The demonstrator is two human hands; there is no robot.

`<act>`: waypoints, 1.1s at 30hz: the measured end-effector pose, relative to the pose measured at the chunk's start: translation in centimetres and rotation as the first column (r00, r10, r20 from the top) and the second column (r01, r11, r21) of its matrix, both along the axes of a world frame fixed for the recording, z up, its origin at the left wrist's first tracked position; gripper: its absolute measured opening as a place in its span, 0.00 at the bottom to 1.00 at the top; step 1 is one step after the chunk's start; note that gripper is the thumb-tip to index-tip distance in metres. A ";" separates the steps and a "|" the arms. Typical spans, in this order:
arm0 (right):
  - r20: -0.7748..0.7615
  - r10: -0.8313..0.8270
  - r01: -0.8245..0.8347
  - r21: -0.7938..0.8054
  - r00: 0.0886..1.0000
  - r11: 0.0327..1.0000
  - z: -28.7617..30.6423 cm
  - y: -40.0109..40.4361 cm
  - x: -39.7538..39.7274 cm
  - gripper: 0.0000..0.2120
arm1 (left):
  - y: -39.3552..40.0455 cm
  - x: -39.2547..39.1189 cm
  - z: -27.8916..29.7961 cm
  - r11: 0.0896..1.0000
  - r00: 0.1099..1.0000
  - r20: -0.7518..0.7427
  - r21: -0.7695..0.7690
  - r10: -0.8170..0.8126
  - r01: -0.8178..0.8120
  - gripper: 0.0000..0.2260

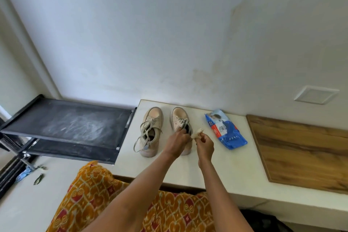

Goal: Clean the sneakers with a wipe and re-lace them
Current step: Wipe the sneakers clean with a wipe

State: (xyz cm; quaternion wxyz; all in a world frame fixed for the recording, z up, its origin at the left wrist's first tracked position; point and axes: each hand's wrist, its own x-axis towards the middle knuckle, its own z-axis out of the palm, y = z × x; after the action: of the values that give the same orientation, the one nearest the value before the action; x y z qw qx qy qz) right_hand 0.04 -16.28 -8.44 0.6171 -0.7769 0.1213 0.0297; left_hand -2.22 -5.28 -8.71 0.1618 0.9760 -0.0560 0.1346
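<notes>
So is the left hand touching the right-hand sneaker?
Touching. The head view shows the left hand gripping the right-hand sneaker at its opening, fingers over the collar, with no gap. The right hand holds a wipe beside it.

Both bare forearms reach forward from the bottom of the view and converge toward the middle. The left hand (177, 142) is turned back-up, its fingers curled downward around something at their tips, the wrist slightly bent. The right hand (205, 146) sits just beside it, almost touching, held a little nearer the body; its thumb and fingers are pinched together around a small pale piece, though the exact finger positions are hard to make out at this size.
</notes>
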 end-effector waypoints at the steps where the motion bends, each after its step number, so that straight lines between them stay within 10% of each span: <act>1: 0.002 -0.005 0.005 -0.002 1.000 1.000 -0.3 -0.1 0.2 0.10 | 0.4 0.5 -0.3 1.000 1.000 0.016 0.005 0.006 -0.006 0.05; 10: 0.061 0.073 -0.052 -0.290 0.995 0.956 -3.4 1.0 0.3 0.12 | 3.7 3.2 -1.6 0.998 0.995 0.092 -0.058 0.028 -0.023 0.10; 14: -0.015 0.305 -0.196 -0.797 0.952 0.571 -4.3 0.5 -0.3 0.12 | 4.2 2.4 -1.0 0.999 0.998 0.063 -0.051 -0.007 0.010 0.09; 17: -0.071 0.429 -0.252 -0.890 0.900 0.381 -4.6 0.2 -1.1 0.15 | 5.0 0.4 -1.5 0.999 0.993 0.115 -0.040 0.009 -0.004 0.14; 23: 0.183 0.354 -0.098 -0.758 0.917 0.645 -2.6 2.6 -3.7 0.14 | 7.1 -5.1 -0.4 0.949 0.939 0.236 -0.251 0.252 -0.191 0.16; 28: 0.192 0.288 -0.196 -0.391 0.938 0.899 -1.1 7.5 -6.2 0.11 | 10.5 -6.5 -0.3 0.597 0.806 -0.259 -0.560 0.532 -0.574 0.18; 33: -0.053 0.385 -0.388 -0.204 0.921 0.899 0.3 12.3 -6.5 0.18 | 12.4 -6.5 -2.0 0.617 0.813 -0.501 -0.548 0.299 -0.565 0.18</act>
State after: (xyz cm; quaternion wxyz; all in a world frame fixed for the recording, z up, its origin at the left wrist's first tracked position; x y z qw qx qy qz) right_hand -6.49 -3.99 -8.09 0.5126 -0.8461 -0.0294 0.1428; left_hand -8.72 7.17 -10.70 0.4735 0.8389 0.2684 -0.0006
